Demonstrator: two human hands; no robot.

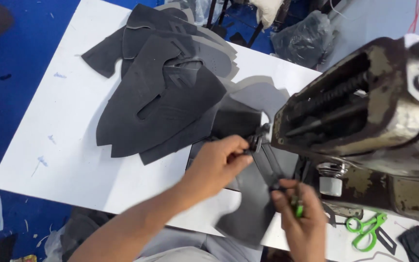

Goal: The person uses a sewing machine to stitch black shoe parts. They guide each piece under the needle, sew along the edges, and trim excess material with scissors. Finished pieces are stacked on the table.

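A dark grey shoe-upper piece (253, 204) lies under the needle area of a worn sewing machine (364, 116). My left hand (217, 165) pinches the piece's upper edge right beside the presser foot (257, 140). My right hand (299, 218) grips the piece's right edge and also holds a small green thread snipper (298, 207) between its fingers. The needle itself is hidden behind the machine head.
A fanned stack of dark grey shoe-upper pieces (166, 87) covers the back of the white table (64, 126). Green scissors (364, 228) lie at the right under the machine. Black bags (306, 39) and a blue floor (10, 63) surround the table.
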